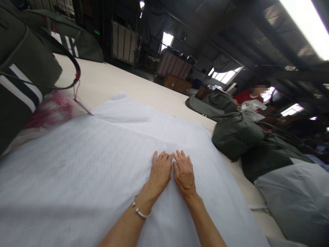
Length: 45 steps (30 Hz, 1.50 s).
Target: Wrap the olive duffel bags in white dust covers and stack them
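A large sheet of thin white fabric [102, 161] lies spread over the table in front of me, with a fold near its far edge. Both palms face down on it, side by side. My left hand [161, 169], with a silver bracelet at the wrist, rests flat with fingers stretched forward. Close beside it, my right hand [184, 171] lies with its fingers slightly spread. Neither hand holds anything. At the upper left of the sheet, a dark strap end with a red string [77, 82] touches the fabric.
Dark green bags with white stripes [23, 79] stand at the left, beside a clear plastic bag of pink material [51, 109]. More green bags [236, 132] and a grey-white plastic bag [298, 199] line the right. A person in red [243, 97] is behind them. Cardboard boxes [177, 83] stand beyond the table [133, 87].
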Tool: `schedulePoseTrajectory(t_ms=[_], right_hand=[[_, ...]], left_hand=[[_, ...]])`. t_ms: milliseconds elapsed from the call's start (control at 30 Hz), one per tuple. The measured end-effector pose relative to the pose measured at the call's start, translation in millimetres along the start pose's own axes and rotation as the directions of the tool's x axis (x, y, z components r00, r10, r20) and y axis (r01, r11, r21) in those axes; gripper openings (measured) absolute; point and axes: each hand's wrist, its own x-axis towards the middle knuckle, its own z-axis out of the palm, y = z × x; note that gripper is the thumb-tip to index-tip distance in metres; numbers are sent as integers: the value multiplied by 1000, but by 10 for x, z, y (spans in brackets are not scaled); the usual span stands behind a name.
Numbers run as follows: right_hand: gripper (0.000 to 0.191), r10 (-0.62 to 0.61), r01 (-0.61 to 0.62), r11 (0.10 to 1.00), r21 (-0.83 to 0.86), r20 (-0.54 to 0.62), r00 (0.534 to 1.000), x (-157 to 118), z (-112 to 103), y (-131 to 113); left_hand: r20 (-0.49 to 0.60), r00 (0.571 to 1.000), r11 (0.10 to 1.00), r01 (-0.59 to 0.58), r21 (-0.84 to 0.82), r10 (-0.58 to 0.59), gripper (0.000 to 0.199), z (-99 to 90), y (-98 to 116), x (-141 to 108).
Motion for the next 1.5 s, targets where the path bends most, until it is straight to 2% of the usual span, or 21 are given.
schedulePoseTrajectory(t_ms=[67, 133, 233, 333, 433, 500, 567, 667, 767, 900, 1033, 1233, 1500], right_hand=[[46, 36, -35, 999, -9, 113, 993, 16, 67, 22], [48, 126, -122, 992, -32, 217, 968, 24, 106, 1], [50, 241, -225, 970, -89, 280, 929, 34, 118, -81], [51, 283, -254, 957, -136, 273, 920, 37, 124, -151], [51, 276, -237, 956, -171, 261, 925, 15, 163, -160], [52, 258, -215, 959, -182, 259, 931, -9, 195, -145], [52, 254, -211, 960, -183, 257, 933, -24, 206, -126], [52, 251, -222, 966, -134, 268, 930, 12, 144, -84], [47, 233, -231, 972, -44, 324, 917, 129, 9, -8], [45, 202, -203, 978, -38, 378, 903, 273, -87, 75], [50, 149, -127, 988, -87, 341, 928, 248, 13, 61], [47, 253, -241, 967, -76, 255, 933, 137, 151, -58], [43, 330, -330, 943, -42, 248, 911, 257, 3, -117]], left_hand=[[-7, 1000, 1000, 2, 11, -2, 42, 8, -4, 1], [-18, 1000, 999, 8, 31, -7, 42, 22, -10, 1], [-48, 999, 999, 27, 43, -25, 41, 34, -10, 5], [-116, 992, 999, 47, -16, -49, 41, 2, 17, 24], [-214, 977, 987, -26, -162, -9, 40, -55, 55, 49], [-220, 974, 959, -111, -261, 53, 40, -75, 74, 58], [-164, 980, 941, -156, -299, 110, 38, -71, 84, 59], [-61, 985, 959, -171, -227, 162, 34, -42, 89, 49], [-11, 989, 981, -146, -131, 146, 32, -20, 86, 38], [-1, 996, 993, -88, -72, 89, 37, -1, 66, 31], [-14, 998, 998, -54, -31, 54, 43, 10, 39, 24], [-9, 997, 996, -72, 43, 73, 51, 39, 16, 13], [-10, 995, 993, -94, 69, 95, 49, 33, 19, -9]])
